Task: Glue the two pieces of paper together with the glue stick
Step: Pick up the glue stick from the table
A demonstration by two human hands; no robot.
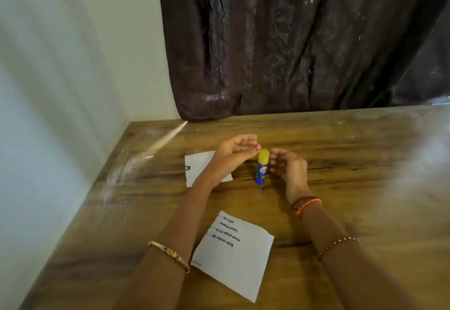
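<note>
Flanking upright glue stick point(262, 167), left hand point(233, 155), right hand point(288, 167), papers apart

A wooden desk point(341, 163) with dark grain streaks carries three things. A glue stick point(262, 167), blue with a yellow cap, stands upright near the middle. A white piece of paper point(197, 163) lies flat to its left. A printed piece of paper point(233, 253) lies nearer the front edge.

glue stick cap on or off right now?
On. The glue stick stands upright on the table with its yellow cap seated on the blue body; both hands flank it, neither clearly gripping.
</note>
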